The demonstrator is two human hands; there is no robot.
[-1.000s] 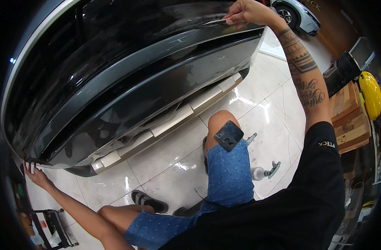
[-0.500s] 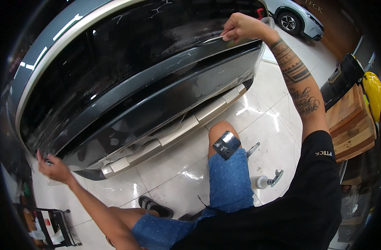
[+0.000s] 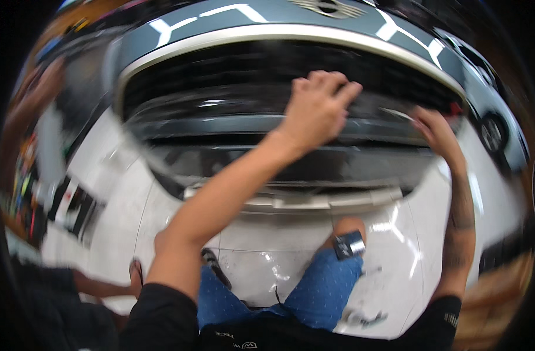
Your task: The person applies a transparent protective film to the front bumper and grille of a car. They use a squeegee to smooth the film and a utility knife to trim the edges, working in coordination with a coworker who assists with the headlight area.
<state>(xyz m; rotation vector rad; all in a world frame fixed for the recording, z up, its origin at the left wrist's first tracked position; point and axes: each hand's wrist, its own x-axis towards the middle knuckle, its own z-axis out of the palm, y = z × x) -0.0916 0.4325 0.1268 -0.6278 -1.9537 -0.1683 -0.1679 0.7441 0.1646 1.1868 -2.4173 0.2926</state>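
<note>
While a co-worker's blurred hand (image 3: 49,81) shows far left, the dark grille (image 3: 203,73) of a grey-blue car (image 3: 267,17) spans the middle, with the person's left hand (image 3: 319,110) raised in front, fingers bent; blur, cannot tell if they meet or touch it. Next, a dark square piece (image 3: 349,245) lies on the right knee (image 3: 350,224), then a pale thin strip (image 3: 397,113) over the grille's right part, end pinched in the right hand (image 3: 426,121), pale car (image 3: 484,96) beyond.
</note>
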